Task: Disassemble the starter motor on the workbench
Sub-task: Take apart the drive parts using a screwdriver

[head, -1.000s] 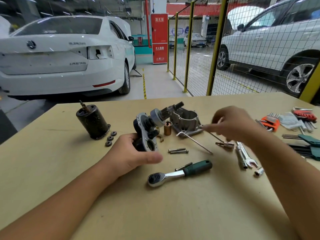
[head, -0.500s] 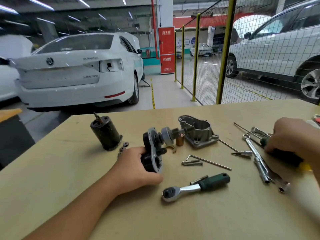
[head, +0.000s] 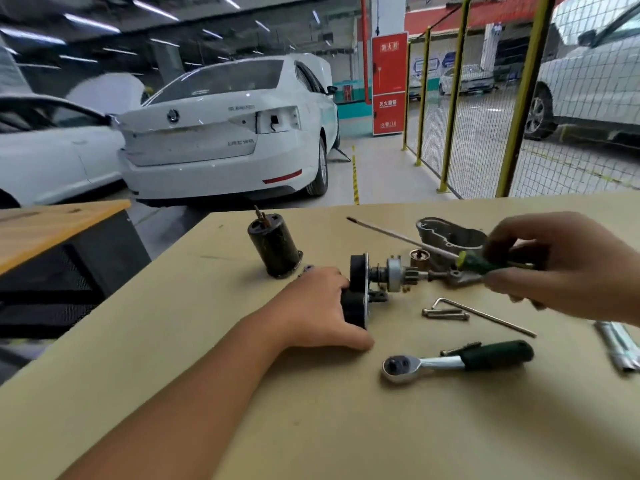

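Green-handled screwdriver (head: 485,263) in right hand (head: 568,265); left hand (head: 311,310) grips starter assembly (head: 360,289).

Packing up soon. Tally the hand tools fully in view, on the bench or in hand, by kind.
Screwdriver: 1
Ratchet wrench: 1
Hex key: 1
Total: 3, leaving out the spanners cut off at the right edge.

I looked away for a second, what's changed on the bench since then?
The right hand left the hex key on the bench, reached to the tools at the right, and now grips a green-handled screwdriver raised over the parts. The left hand kept holding the starter assembly; the ratchet stayed put.
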`<control>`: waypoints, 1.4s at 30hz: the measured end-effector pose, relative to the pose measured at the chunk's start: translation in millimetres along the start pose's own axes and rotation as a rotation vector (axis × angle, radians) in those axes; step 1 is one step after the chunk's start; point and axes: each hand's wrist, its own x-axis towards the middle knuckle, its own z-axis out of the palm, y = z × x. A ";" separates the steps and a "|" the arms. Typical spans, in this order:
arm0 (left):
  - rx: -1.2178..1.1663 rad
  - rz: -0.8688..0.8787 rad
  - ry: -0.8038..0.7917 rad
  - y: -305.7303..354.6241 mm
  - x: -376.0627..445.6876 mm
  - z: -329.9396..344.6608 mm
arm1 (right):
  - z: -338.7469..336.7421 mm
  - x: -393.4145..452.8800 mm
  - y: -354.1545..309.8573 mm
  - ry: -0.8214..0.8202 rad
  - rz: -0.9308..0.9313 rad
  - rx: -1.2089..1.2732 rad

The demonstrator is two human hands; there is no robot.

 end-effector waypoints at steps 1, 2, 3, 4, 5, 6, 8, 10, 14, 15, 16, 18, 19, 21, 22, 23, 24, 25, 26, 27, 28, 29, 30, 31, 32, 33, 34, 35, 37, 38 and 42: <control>0.026 0.008 -0.003 -0.1 -0.3 -0.6 | 3.9 0.9 -7.2 -0.034 0.008 -0.011; 0.049 0.017 0.006 -0.8 -1.3 -1.2 | 6.5 1.6 -11.1 -0.060 0.017 -0.017; 0.065 0.025 0.022 -1.2 -3.3 -1.4 | 7.8 1.8 -11.6 -0.074 0.019 -0.022; 0.083 0.033 0.045 -0.6 -5.4 -2.0 | 8.5 1.5 -11.6 -0.077 0.021 -0.027; 0.108 0.042 0.076 1.0 -7.2 -3.1 | 9.4 1.6 -12.3 -0.068 0.031 -0.013; 0.138 0.049 0.114 3.2 -8.0 -4.3 | 9.7 2.5 -13.7 -0.050 0.045 0.019; 0.165 0.041 0.207 10.5 -9.8 -1.6 | 11.0 6.0 -15.0 0.015 0.068 0.111; 0.159 0.008 0.298 21.2 -10.9 5.7 | 10.9 6.9 -11.8 0.094 0.088 0.203; 0.215 -0.066 0.386 32.3 -10.1 14.3 | 15.9 -1.1 6.0 0.095 0.138 0.319; 0.230 -0.073 0.397 32.4 -9.9 15.0 | 17.0 -5.0 13.1 0.061 0.163 0.330; 0.231 -0.080 0.406 31.1 -8.7 14.5 | 16.6 -9.1 21.9 0.020 0.185 0.325; 0.156 -0.111 0.411 26.2 -9.0 13.3 | 13.8 -19.0 41.2 -0.034 0.220 0.287; 0.103 -0.128 0.424 23.5 -9.8 12.7 | 11.7 -23.8 50.2 -0.074 0.233 0.255; 0.023 -0.140 0.462 17.2 -10.9 9.8 | 9.8 -28.4 65.1 -0.177 0.231 0.156; -0.016 -0.148 0.472 15.0 -11.2 8.1 | 7.8 -29.1 66.4 -0.215 0.226 0.109; -0.049 -0.159 0.473 13.4 -11.1 6.3 | 5.7 -29.4 71.1 -0.245 0.224 0.090; -0.072 -0.170 0.467 12.6 -10.8 4.8 | 3.4 -30.4 74.5 -0.270 0.220 0.099; -0.083 -0.177 0.460 12.1 -10.5 3.5 | 2.0 -30.0 79.8 -0.286 0.220 0.116; -0.089 -0.183 0.451 11.6 -9.7 1.8 | -0.5 -28.4 87.0 -0.277 0.229 0.127; -0.102 -0.189 0.438 10.8 -9.1 0.2 | -3.5 -27.3 91.3 -0.265 0.242 0.117; -0.124 -0.199 0.424 9.6 -9.1 -1.6 | -5.2 -26.7 93.1 -0.269 0.250 0.091; -0.149 -0.206 0.413 8.0 -9.1 -3.5 | -6.4 -25.9 90.0 -0.288 0.250 0.060; -0.169 -0.211 0.402 6.1 -9.2 -5.5 | -5.9 -25.5 82.4 -0.311 0.251 0.040; -0.185 -0.211 0.390 4.8 -9.5 -6.6 | -5.4 -26.2 69.6 -0.315 0.252 0.034; -0.199 -0.208 0.375 4.6 -9.5 -7.5 | -3.8 -27.0 54.1 -0.301 0.252 0.058; -0.213 -0.206 0.363 4.8 -9.9 -8.5 | -1.3 -26.6 43.8 -0.283 0.249 0.090; -0.227 -0.203 0.353 5.6 -10.5 -9.6 | 1.8 -26.0 35.0 -0.262 0.240 0.108; -0.239 -0.197 0.346 6.8 -10.8 -10.6 | 4.9 -25.0 29.4 -0.243 0.228 0.107; -0.263 -0.178 0.341 9.2 -11.8 -10.9 | 10.7 -22.1 22.6 -0.189 0.199 0.092; -0.273 -0.165 0.346 9.8 -12.2 -10.1 | 13.1 -21.5 21.0 -0.170 0.176 0.106; -0.261 -0.075 0.377 11.2 -12.6 -7.6 | 19.7 -19.9 22.9 -0.069 0.100 0.135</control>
